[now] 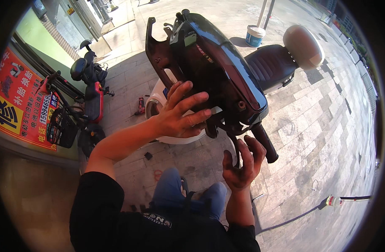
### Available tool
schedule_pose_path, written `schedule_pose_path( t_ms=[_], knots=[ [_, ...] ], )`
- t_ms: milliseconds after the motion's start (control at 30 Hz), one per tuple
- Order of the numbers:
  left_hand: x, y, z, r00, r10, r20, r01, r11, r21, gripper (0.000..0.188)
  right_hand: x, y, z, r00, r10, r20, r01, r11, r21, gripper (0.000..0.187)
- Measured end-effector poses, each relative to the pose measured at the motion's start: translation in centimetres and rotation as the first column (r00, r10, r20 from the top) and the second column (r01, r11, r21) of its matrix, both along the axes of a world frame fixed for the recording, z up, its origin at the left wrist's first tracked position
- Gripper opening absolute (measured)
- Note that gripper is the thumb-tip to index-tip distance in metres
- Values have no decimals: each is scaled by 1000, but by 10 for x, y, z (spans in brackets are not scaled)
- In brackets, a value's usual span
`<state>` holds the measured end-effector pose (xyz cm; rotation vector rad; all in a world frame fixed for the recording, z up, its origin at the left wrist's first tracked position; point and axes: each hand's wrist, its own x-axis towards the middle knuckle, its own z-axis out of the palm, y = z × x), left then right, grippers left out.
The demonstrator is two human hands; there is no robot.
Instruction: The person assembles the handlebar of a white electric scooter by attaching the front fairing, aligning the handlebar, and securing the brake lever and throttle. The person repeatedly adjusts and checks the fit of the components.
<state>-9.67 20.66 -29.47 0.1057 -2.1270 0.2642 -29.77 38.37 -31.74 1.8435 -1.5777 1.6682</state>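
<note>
1. Scooter [232,69] with a dark, glossy red cover [209,63] is seen directly in front of the person, set on sunlit paving [297,168]; its front is turned toward the lower edge of the view.
2. The left hand [182,113] is held up before the near face of the cover, its fingers fanned and its grip wide. Whether the cover is touched by the fingertips cannot be told.
3. The right hand [245,166] is raised just beside a thin, dark lever [236,147], below the near end of the cover. Its fingers are curled and its grip is narrower, with a gap left between thumb and fingers; contact with the lever cannot be made out.
4. A black handlebar end [268,145] is pointed downward, near the right hand and to its right.
5. Behind the cover, a dark ribbed seat [270,65] is seen, backed by a pale, rounded box [304,48]. A white body part [159,103] is partly hidden by the left hand.
6. On the paving, a red-and-black power drill [140,106] is placed to the left of the white part, and a small black piece [148,156] is found nearer the person.
7. A blue-and-white bucket [254,36] is stood beyond the scooter. At the left, a red two-wheeler [93,103] is parked near a red signboard [22,98].
</note>
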Motion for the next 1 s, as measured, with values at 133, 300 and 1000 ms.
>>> schedule_pose_path(
  t_ms=[133, 300, 1000],
  knots=[
    [44, -47, 5, 853, 332, -403, -190, 916, 353, 66, 22, -32, 32, 983, -134, -124, 159, 962, 222, 54],
    [63, -102, -5, 493, 526, -693, 808, 17, 588, 68, 27, -32, 26, 962, -152, -229, 204, 952, 227, 44],
    [47, -166, 72, 843, 384, -377, 511, -353, 784, 75, 78, -33, 42, 847, -488, -212, 532, 761, 372, 28]
  ],
)
